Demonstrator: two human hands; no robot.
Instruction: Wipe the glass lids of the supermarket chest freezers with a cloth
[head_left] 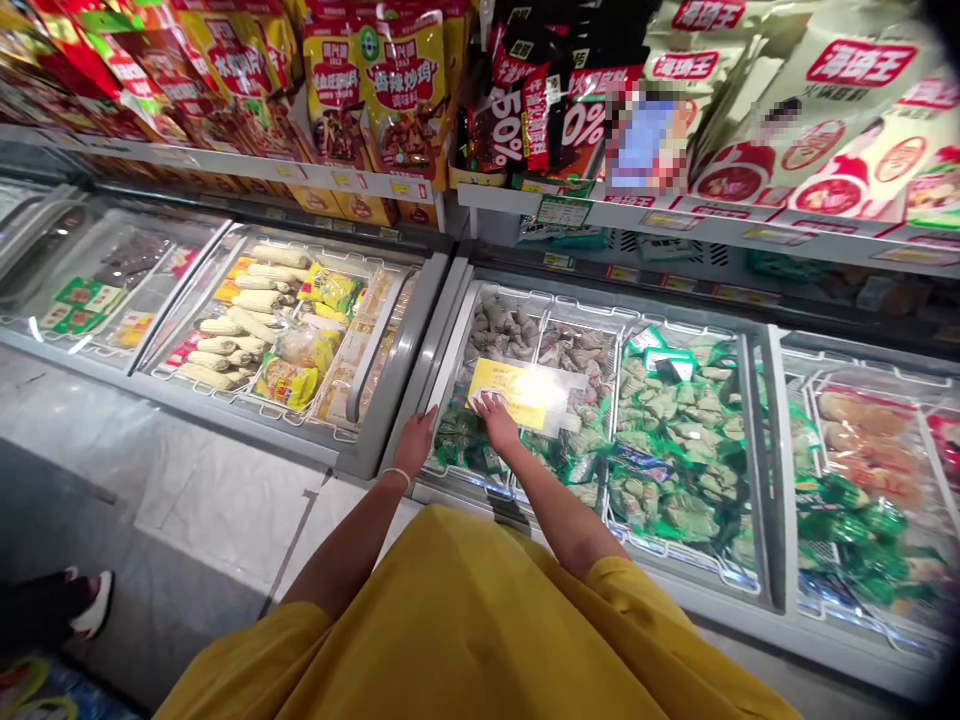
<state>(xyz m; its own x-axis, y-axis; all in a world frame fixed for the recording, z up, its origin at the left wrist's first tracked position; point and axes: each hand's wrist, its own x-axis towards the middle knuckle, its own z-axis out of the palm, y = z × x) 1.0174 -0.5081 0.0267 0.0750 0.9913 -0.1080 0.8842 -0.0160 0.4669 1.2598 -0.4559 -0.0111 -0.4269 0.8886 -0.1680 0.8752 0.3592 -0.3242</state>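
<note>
My right hand (498, 424) is on the clear glass lid (551, 315) of a chest freezer, over a yellow sign (517, 390). Under its fingers is a small white patch that looks like a cloth (480, 398), mostly covered by the hand. My left hand (414, 442), with a band on its wrist, lies on the grey frame (442, 330) at the lid's left edge, fingers stretched forward. Below the glass, wire baskets hold greyish frozen pieces (502, 325) and green-netted bags (679, 440).
The freezer (244, 340) on the left holds corn and yellow packets. Another freezer section (870, 450) lies at right. Seasoning packets (401, 90) stand on a shelf (360, 180) above the freezers. A person's shoe (94, 605) is on the tiled floor (217, 470) at left.
</note>
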